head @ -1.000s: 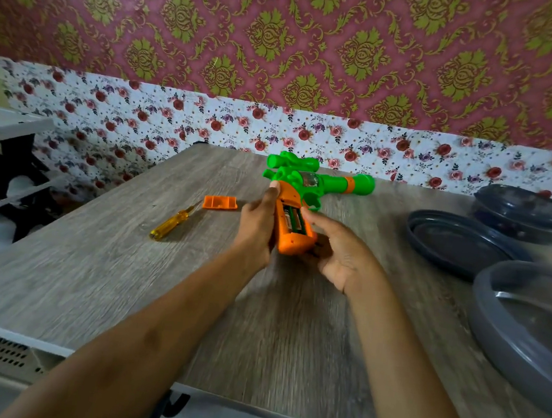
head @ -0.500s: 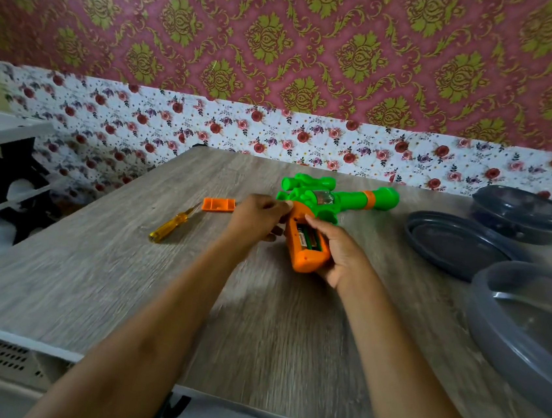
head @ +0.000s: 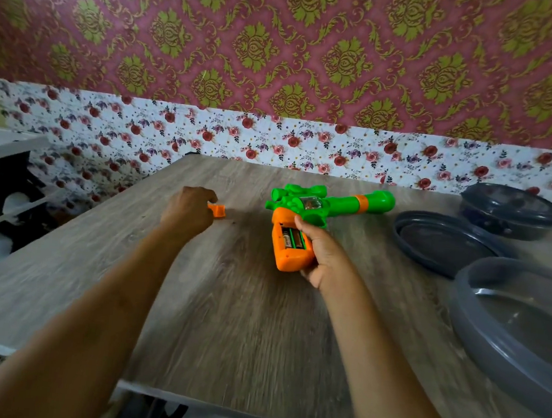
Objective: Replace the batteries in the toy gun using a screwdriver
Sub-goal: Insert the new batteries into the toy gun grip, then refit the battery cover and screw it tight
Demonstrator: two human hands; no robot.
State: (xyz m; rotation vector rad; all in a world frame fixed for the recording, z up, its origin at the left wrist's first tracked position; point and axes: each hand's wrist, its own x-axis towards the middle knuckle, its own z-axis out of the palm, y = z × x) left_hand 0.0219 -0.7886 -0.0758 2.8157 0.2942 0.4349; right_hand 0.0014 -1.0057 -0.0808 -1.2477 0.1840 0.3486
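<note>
Holding toy gun (head: 323, 203), right grip (head: 327, 258); left grip (head: 187, 213) perhaps touching cover (head: 218, 210).

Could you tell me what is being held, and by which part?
Right hand: toy gun, by its orange handle. Left hand at cover: hold unclear.

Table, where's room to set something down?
Bare wooden tabletop from the green-and-orange plastic toy gun to the near edge; also between the small orange cover and the gun. Crowded right: dark round lid, grey round basin, dark lidded bowl.
</note>
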